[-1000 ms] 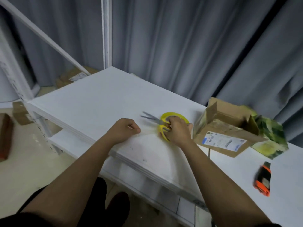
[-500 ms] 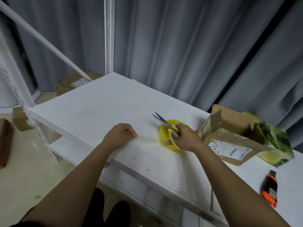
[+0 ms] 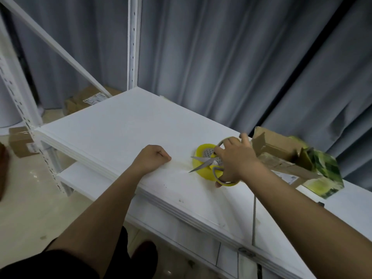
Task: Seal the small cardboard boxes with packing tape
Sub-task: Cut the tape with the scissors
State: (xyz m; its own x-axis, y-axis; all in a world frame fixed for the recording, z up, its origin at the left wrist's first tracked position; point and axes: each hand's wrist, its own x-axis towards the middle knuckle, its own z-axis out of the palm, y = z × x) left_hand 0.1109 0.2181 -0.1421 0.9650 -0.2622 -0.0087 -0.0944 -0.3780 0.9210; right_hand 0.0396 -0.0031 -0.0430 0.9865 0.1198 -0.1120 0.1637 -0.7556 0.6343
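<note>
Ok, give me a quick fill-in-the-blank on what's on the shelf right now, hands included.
1. The right hand holds a pair of ____ with yellow handles.
2. The blades point over a roll of tape coloured ____.
3. The left hand rests on the white shelf as a closed ____.
4. The flaps of the cardboard box beside the right hand are ____.

Missing words: scissors; yellow; fist; open

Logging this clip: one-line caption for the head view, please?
Right hand holds open scissors over the yellow tape roll while the left hand rests fisted on the white table.
</note>
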